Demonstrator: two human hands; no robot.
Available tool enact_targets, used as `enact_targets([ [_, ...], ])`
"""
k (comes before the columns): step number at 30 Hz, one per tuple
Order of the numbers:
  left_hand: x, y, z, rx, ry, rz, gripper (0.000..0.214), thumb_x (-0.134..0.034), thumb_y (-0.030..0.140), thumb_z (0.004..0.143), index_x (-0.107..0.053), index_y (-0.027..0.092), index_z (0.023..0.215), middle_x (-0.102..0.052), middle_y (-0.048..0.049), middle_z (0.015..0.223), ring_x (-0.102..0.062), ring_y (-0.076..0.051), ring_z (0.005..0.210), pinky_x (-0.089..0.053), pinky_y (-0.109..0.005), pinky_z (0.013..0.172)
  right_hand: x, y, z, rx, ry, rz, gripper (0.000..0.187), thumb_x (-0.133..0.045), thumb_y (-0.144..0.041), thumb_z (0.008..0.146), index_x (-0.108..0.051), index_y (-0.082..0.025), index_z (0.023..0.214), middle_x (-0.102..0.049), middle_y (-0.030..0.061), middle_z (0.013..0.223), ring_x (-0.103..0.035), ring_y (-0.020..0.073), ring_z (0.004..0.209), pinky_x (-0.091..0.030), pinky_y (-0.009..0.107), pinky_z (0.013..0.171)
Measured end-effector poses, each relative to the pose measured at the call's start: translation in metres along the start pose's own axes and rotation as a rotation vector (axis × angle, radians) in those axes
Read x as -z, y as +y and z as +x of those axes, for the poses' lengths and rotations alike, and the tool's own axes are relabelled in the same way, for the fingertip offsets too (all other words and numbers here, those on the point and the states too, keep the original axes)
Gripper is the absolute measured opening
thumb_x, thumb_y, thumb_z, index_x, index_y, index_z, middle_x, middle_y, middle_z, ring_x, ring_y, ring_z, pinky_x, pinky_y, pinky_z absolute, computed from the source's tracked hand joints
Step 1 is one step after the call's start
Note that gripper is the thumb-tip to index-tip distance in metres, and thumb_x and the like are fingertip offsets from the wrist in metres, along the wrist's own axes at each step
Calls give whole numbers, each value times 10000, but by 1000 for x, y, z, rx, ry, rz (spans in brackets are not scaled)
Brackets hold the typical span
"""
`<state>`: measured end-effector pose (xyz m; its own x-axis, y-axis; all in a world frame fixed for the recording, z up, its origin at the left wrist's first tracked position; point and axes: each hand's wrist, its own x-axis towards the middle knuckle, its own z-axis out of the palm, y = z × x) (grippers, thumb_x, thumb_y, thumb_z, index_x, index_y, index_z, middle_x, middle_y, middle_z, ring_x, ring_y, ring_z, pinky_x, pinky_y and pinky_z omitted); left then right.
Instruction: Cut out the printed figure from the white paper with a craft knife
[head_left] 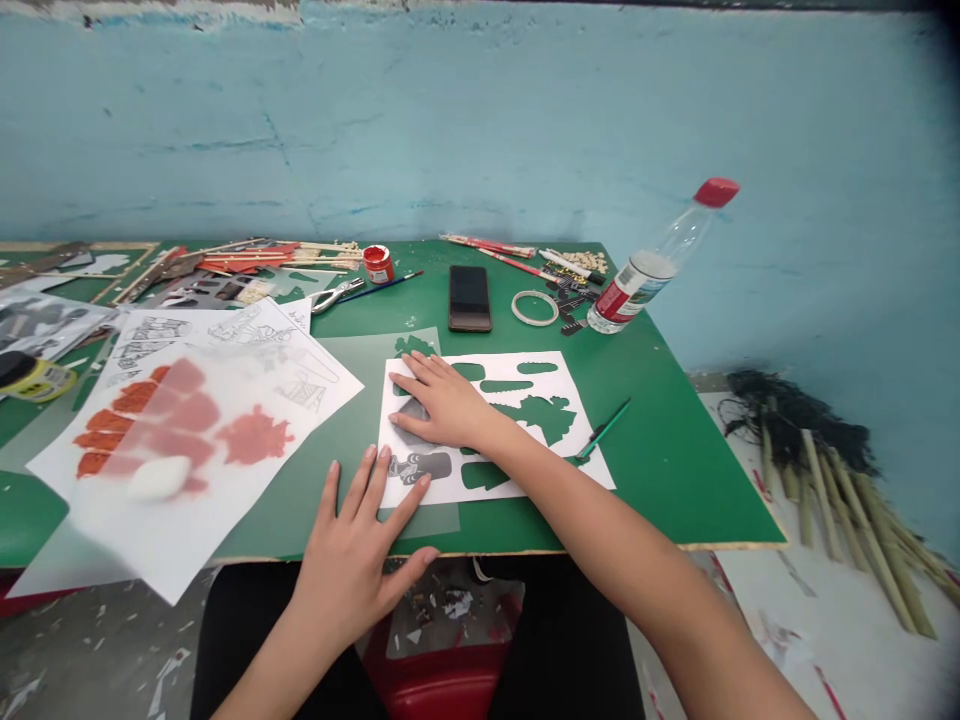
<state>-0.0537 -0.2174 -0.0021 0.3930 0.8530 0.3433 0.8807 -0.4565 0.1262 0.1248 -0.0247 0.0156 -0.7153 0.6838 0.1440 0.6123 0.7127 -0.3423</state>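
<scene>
A white paper stencil with several cut-out shapes lies on the green table, partly over a translucent sheet. My right hand rests flat on its left part, fingers spread, covering some of a grey piece. Below that hand, a dark grey printed figure shows at the stencil's lower left. My left hand is spread at the table's front edge, its fingertips by the stencil's lower left corner. A green craft knife or pen lies across the stencil's right edge.
A phone, a tape roll and a tilted-looking bottle stand or lie behind the stencil. At left are papers with red painted shapes, a white block, pliers and a red paint jar.
</scene>
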Motion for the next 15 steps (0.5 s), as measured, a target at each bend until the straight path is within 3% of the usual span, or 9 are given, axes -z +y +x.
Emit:
enact_targets([
  [15, 2, 2, 2, 6, 5, -7, 641, -606, 590, 1054, -525, 334, 1636, -339, -199, 1775, -337, -449, 1648, -211, -726, 1323, 1, 0, -1, 1, -4, 6, 715, -598, -582, 1068, -521, -152, 1635, -341, 175, 1779, -278, 347, 1692, -249, 548, 1401],
])
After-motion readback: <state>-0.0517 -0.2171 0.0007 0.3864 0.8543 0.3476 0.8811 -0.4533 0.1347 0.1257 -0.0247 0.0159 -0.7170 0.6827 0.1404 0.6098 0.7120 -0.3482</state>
